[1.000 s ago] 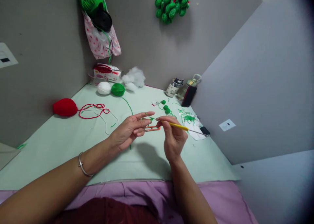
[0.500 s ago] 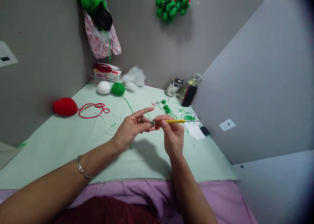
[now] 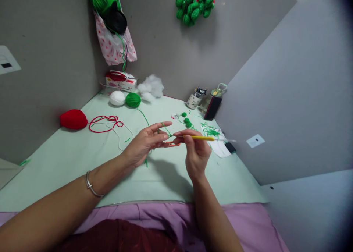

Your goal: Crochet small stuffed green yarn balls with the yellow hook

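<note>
My right hand (image 3: pixel 195 152) pinches a yellow-handled crochet hook (image 3: pixel 202 138) that lies level, its tip pointing left into green yarn. My left hand (image 3: pixel 146 143) holds that green yarn strand (image 3: pixel 164 128), looped over the raised forefinger and pinched by thumb and fingers. The strand runs back across the pale green table (image 3: pixel 68 156) to a green yarn ball (image 3: pixel 133 100). An orange pair of small scissors (image 3: pixel 172 144) lies on the table just under both hands.
A red yarn ball (image 3: pixel 73 119) with loose red strand lies at left, a white ball (image 3: pixel 117 98) and white stuffing (image 3: pixel 153 85) at the back. Small green crocheted pieces (image 3: pixel 186 121), green scraps on a white cloth (image 3: pixel 216 141), a tin and bottle stand at right. Grey walls enclose the corner.
The hook has swung from tilted to level and shifted slightly right. My left forefinger stays raised with the yarn over it; the scissors show again beneath the hands.
</note>
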`<state>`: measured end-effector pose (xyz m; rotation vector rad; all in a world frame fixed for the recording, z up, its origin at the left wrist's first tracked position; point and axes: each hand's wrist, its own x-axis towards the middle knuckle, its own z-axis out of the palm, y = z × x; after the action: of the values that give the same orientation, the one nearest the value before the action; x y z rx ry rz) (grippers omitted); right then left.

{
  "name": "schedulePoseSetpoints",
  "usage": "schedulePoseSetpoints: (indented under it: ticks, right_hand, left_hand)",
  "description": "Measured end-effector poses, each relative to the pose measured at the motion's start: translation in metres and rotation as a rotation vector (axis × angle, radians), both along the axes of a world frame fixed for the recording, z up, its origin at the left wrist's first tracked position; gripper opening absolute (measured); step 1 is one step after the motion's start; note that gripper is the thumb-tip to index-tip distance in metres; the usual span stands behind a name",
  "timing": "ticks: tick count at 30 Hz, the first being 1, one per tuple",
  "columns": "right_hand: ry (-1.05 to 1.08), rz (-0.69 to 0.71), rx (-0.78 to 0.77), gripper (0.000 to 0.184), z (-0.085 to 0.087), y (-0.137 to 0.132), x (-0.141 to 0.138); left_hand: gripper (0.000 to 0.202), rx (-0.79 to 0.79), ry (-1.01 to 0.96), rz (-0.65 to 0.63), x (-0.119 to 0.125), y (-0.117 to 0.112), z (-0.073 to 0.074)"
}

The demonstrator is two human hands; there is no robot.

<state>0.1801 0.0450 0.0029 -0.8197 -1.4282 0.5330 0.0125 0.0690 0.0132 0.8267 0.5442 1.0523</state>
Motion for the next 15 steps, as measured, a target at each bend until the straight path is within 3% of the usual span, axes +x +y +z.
schedulePoseSetpoints:
  ticks: [4,11,15]
  right_hand:
    - [-0.140,-0.010,0.115,0.018,-0.004,-0.001,-0.001]
    - [-0.021,0.042,-0.071,0.014,0.006,0.003,0.003]
    - [-0.051,0.119,-0.097,0.010,0.006,0.005,0.004]
  left_hand:
    - [0.054,0.012,0.007,0.007,0.001,-0.001,0.002]
    - [0.048,0.020,-0.015,-0.034,0.001,-0.001,0.000]
    - [0.050,0.052,0.001,-0.053,0.001,0.000,-0.002]
